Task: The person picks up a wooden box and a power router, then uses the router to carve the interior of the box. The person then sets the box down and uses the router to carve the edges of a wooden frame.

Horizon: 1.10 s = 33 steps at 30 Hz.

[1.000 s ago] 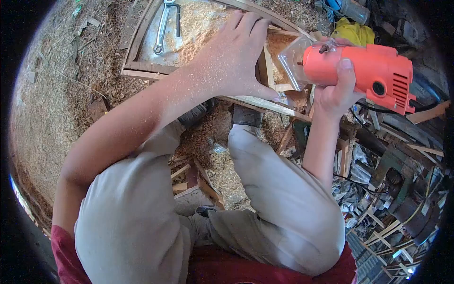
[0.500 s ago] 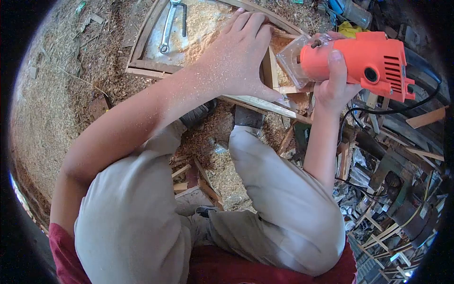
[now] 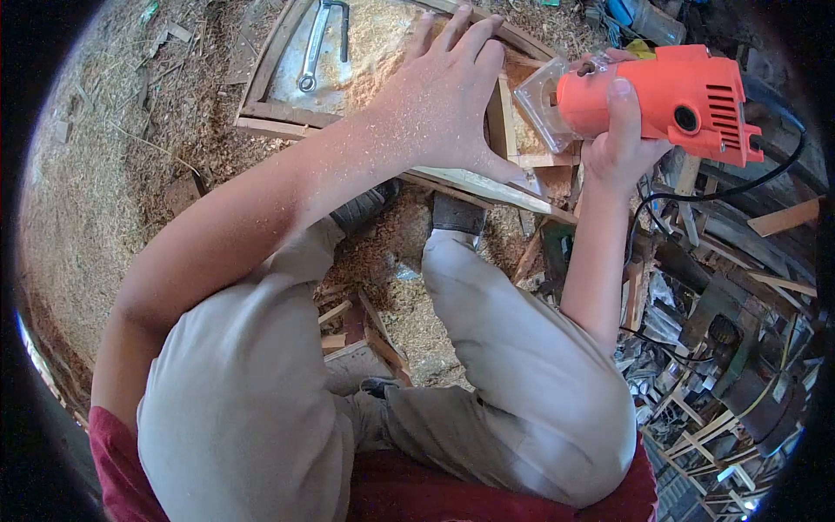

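Observation:
My right hand (image 3: 619, 139) is wrapped around the body of an orange trim router (image 3: 657, 97) with a clear plastic base (image 3: 541, 103). The router lies tilted on its side, its base beside a narrow wooden strip (image 3: 502, 117). My left hand (image 3: 448, 109), dusted with sawdust, is spread over the wooden tray-like frame (image 3: 274, 113), thumb stretched towards the near edge board (image 3: 487, 189). What lies under its palm is hidden. Inside the frame, left of my fingers, are a combination wrench (image 3: 314, 52) and a dark hex key (image 3: 344, 35) among sawdust (image 3: 370, 65).
A black power cord (image 3: 739, 189) loops from the router down the right side. Wood offcuts (image 3: 787, 217) and mixed scrap (image 3: 661, 374) lie to the right. Wood shavings (image 3: 113, 200) cover the ground at left. My shoes (image 3: 457, 215) are close to the frame's near edge.
The router has shifted slightly up in the view, still in my right hand. My left fingers have spread a little wider, and the frame with the wrench appears slightly higher and further right.

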Each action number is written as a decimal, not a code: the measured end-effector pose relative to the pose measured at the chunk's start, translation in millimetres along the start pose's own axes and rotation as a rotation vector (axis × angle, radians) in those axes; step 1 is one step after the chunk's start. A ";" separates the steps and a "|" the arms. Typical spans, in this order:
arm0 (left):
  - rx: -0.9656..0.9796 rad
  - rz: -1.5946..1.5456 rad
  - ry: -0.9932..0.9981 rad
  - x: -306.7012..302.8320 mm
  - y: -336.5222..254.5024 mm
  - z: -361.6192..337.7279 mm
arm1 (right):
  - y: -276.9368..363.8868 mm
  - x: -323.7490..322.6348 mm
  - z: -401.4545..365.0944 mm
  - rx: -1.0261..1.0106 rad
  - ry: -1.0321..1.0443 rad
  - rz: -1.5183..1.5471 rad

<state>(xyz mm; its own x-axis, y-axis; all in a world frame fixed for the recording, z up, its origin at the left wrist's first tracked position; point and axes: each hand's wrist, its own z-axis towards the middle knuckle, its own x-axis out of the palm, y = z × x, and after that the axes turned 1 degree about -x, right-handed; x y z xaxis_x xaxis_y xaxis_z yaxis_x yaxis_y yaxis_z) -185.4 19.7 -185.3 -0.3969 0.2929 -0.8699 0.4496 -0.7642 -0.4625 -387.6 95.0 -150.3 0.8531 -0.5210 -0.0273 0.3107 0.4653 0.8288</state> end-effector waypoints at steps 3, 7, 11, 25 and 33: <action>-0.002 0.016 0.021 0.7 1.0 1.2 | -0.2 5.4 0.6 -0.053 -0.028 -0.002; -0.001 0.000 0.006 0.8 1.3 -0.2 | 2.2 6.0 -0.8 -0.046 -0.019 -0.127; 0.049 -0.006 -0.165 6.8 0.7 -4.7 | 4.0 12.6 -4.6 -0.050 -0.069 -0.134; 0.029 -0.004 -0.143 2.4 -1.7 -3.9 | 2.8 7.6 -1.5 -0.021 -0.047 -0.069; 0.031 -0.005 -0.147 3.2 -1.4 -3.4 | -1.8 6.1 0.2 -0.043 -0.062 -0.008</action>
<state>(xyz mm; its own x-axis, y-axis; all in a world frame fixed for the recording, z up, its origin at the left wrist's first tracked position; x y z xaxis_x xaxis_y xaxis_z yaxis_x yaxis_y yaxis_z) -184.6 23.6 -188.0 -0.5127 0.2113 -0.8321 0.4230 -0.7813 -0.4590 -383.1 90.8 -151.9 0.8234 -0.5674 0.0024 0.3359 0.4908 0.8039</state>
